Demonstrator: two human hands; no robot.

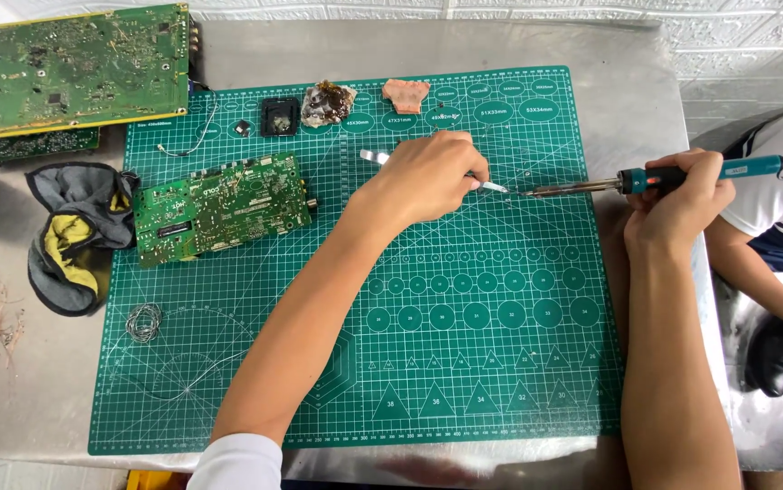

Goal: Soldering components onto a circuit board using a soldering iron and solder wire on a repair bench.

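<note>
My left hand (423,177) is closed around metal tweezers (491,186) over the upper middle of a green cutting mat (464,363). The tweezer tips point right. My right hand (682,195) grips a blue-handled soldering iron (591,188) at the mat's right edge, its metal tip pointing left and nearly meeting the tweezer tips. A green circuit board (219,207) lies on the mat to the left of my left hand.
A larger circuit board (69,68) rests at the far left corner of the steel table (29,399). A grey and yellow cloth (74,231), a solder coil (144,322), a small black part (278,116), a brown lump (326,102) and a pink piece (405,93) lie about. Another person's arm (763,272) is at right.
</note>
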